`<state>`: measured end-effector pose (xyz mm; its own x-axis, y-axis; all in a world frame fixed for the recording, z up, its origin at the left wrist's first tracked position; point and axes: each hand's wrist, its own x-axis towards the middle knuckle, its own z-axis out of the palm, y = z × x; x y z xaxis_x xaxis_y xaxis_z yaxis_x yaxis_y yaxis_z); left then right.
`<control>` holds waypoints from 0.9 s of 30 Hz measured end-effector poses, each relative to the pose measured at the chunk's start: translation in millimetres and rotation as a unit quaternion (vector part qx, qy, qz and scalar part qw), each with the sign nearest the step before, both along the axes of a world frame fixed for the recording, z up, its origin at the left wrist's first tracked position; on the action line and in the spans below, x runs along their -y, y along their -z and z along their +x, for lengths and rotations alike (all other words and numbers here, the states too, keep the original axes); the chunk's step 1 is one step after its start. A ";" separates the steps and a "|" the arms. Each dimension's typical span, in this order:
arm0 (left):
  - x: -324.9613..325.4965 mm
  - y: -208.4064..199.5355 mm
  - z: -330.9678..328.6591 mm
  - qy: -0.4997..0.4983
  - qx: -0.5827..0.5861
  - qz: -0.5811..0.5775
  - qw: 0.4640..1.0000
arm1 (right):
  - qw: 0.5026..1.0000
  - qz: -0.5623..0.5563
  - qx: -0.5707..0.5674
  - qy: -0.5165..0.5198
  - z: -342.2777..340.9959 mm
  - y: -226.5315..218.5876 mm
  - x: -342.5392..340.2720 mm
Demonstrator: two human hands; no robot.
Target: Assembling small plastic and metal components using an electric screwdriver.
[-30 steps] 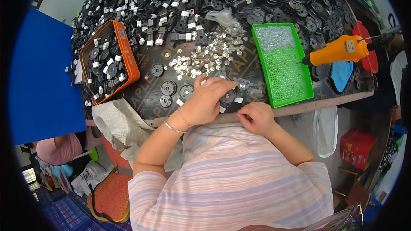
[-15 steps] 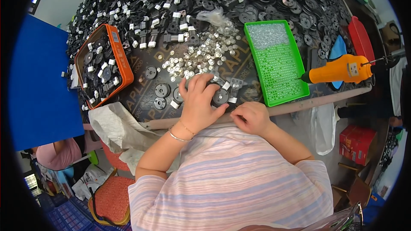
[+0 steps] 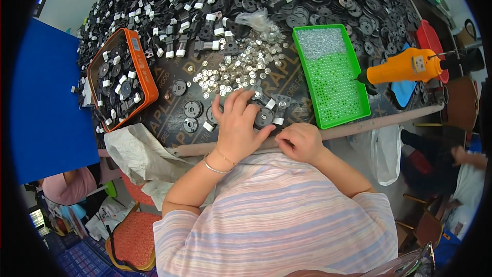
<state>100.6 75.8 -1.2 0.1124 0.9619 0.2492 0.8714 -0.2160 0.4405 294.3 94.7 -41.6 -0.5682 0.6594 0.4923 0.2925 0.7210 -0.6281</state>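
My left hand [image 3: 237, 125] rests palm down at the near edge of the table, its fingers spread. Beside its thumb and forefinger lies a black round disc [image 3: 264, 117] joined to a bracket-like part with white end pieces. Another black disc [image 3: 211, 115] is partly hidden behind its other side. My right hand [image 3: 301, 142] is closed at the table's edge, with thumb and fingers curled together; what is in them, if anything, is hidden. Ahead of my left hand spreads a heap of small silvery round caps [image 3: 238, 66].
Loose black discs [image 3: 192, 109] lie left of my left hand. An orange tray [image 3: 149, 84] holds black-and-white parts. Right of centre are a green perforated tray [image 3: 335, 122] of screws and a hanging yellow electric screwdriver [image 3: 402, 66]. Black parts [image 3: 169, 10] pile up behind. Someone stands at right.
The yellow screwdriver has swung a little up and left. At the right a person has come into view, covering the red box. My hands have hardly moved.
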 end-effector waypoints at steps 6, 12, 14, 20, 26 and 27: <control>1.3 1.0 1.3 0.003 0.015 -0.004 1.000 | 1.000 0.005 -0.004 0.000 -0.7 0.6 -0.4; 0.5 2.9 1.6 0.006 0.017 -0.009 1.000 | 1.000 0.004 0.001 0.006 -1.7 0.8 0.0; 2.2 3.2 1.2 0.008 0.013 -0.017 1.000 | 1.000 0.008 -0.004 0.009 -2.8 1.1 0.1; 9.1 -4.5 -5.6 -0.010 0.017 -0.015 1.000 | 1.000 -0.006 0.011 0.006 -4.5 -2.3 0.7; 22.7 -7.0 -76.5 -0.127 -0.010 0.044 0.991 | 1.000 0.003 0.017 0.005 -2.5 -4.5 -0.6; 26.5 -5.1 -90.1 -0.158 -0.025 0.013 0.987 | 1.000 0.008 0.015 0.003 -2.9 -3.5 -0.7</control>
